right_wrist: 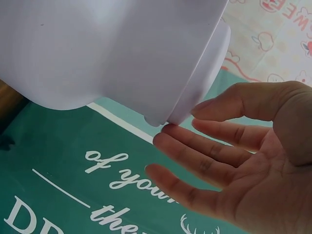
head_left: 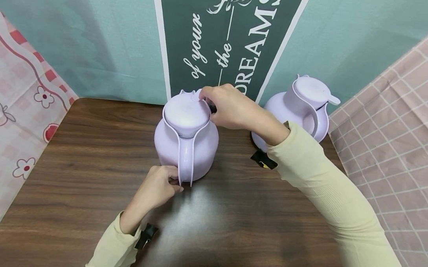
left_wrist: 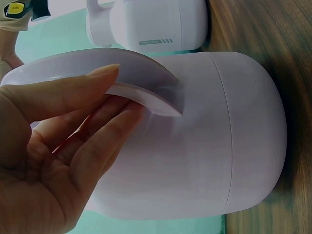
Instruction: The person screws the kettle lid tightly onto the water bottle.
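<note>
A lilac thermos jug [head_left: 204, 149] stands upright on the table, its handle [head_left: 186, 160] facing me. With thumb and fingers, my left hand [head_left: 159, 186] pinches the lower end of that handle; the left wrist view shows the thumb on one side of the handle's edge [left_wrist: 141, 96] and fingers on the other. On top of the jug sits a round lid [head_left: 186, 111]. My right hand [head_left: 232, 108] reaches to the lid's far right side and pinches its rim. From the right wrist, the thumb lies on the lid [right_wrist: 209, 78], with fingertips below its edge.
A second lilac jug [head_left: 282, 108] stands at the back right, partly behind my right forearm. Behind the brown wooden table [head_left: 92, 164] hangs a green cloth [head_left: 125, 40] with white lettering. Patterned cloth [head_left: 20, 103] borders the left, a pink tiled surface [head_left: 394, 136] the right.
</note>
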The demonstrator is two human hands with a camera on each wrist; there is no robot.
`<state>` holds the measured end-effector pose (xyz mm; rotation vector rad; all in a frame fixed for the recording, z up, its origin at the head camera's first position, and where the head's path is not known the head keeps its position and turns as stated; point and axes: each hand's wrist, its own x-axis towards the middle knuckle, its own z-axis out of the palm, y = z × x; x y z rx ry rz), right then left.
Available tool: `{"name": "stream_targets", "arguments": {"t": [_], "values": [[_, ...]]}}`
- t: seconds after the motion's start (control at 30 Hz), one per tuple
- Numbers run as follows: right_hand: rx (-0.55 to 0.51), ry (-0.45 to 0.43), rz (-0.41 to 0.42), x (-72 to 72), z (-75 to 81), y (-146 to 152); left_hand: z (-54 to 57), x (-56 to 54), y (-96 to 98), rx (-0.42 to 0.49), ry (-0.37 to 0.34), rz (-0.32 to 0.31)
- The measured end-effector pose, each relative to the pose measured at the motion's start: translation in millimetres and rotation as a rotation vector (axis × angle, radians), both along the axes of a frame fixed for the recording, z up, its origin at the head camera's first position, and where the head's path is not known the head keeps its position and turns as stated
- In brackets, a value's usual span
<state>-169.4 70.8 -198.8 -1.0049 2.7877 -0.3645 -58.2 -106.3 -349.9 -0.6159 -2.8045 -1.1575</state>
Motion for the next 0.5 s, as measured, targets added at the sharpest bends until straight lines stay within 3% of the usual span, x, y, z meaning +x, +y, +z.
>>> {"name": "stream_targets", "arguments": {"t": [0.5], "values": [[0.047,0.002,-0.113,6.9,0.1,1.7,-2.2,5.0,-3.0,0.003,-0.007,0.0]]}}
